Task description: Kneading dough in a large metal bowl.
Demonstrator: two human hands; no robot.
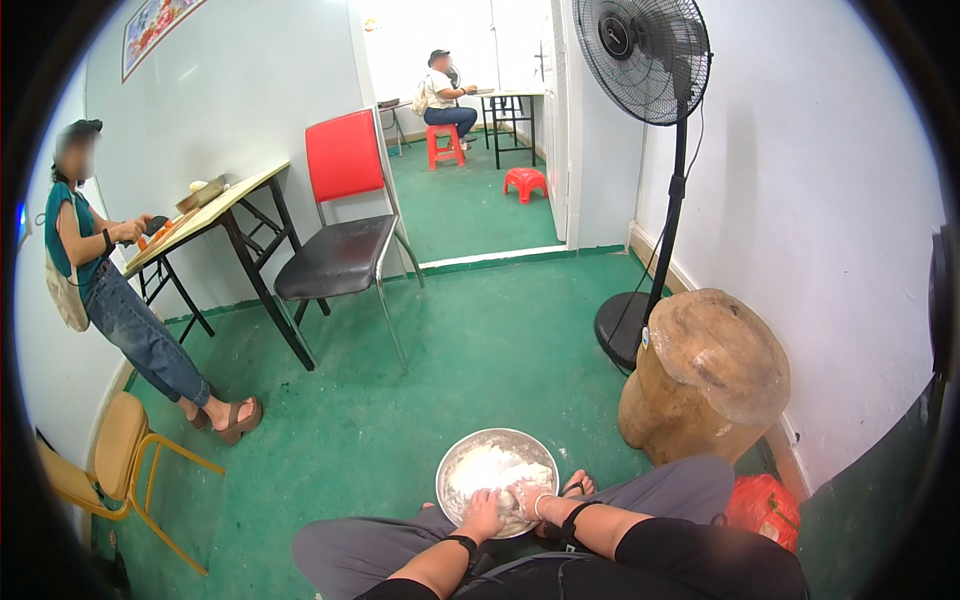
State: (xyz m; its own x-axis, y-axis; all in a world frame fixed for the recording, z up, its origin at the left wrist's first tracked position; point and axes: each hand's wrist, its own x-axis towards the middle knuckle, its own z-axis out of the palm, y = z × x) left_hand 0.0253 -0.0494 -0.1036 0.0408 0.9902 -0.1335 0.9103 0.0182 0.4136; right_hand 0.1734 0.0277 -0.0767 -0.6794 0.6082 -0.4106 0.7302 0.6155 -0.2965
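A round metal bowl [442, 478] stands on the green floor between my legs. Loose white flour [492, 466] lies toward its far side, with floury dough [508, 520] nearer to me. My left hand [482, 513] presses into the near left part of the bowl, its fingers curled on the dough. Coming in from the right, my right hand [530, 499] is coated in flour and closes on the same dough. The fingertips of both hands are partly buried or hidden.
A wooden stump [715, 350] and a standing fan [645, 60] are at right, beside a red plastic bag [763, 512]. A red-and-black chair [340, 255] stands ahead. At left, a person [85, 240] cuts orange pieces at a table [235, 200]; another sits beyond the doorway.
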